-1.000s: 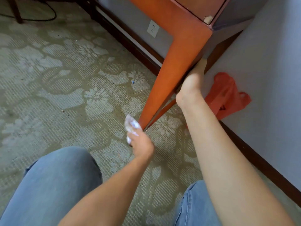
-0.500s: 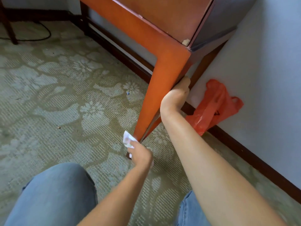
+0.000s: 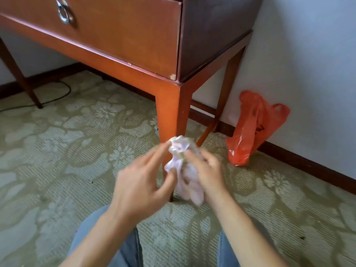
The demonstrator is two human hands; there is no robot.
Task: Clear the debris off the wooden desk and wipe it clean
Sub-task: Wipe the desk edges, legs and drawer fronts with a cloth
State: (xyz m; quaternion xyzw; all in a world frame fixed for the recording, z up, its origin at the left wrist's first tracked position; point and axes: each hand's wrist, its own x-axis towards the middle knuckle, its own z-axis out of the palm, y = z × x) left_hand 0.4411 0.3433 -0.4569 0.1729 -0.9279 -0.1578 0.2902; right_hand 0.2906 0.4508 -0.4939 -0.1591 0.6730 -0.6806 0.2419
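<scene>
Both the left hand point(image 3: 142, 182) and the right hand point(image 3: 207, 170) pinch a crumpled white wipe point(image 3: 183, 164) below the orange-brown wooden desk point(image 3: 123, 35). The tabletop is out of view, so I cannot tell how much remains.

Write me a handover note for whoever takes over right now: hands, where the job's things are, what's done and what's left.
Left hand: holds the crumpled white wipe from the left, some fingers extended.
Right hand: fingers curled round the same wipe from the right.
The wipe is held low in front of the wooden desk, at its near front leg.
The orange plastic bag sits on the carpet against the wall, right of the desk.
Done: cannot tell; the desk top is out of view.
Left: probably check the top, finish wiping, and perhaps put the wipe in the bag.
</scene>
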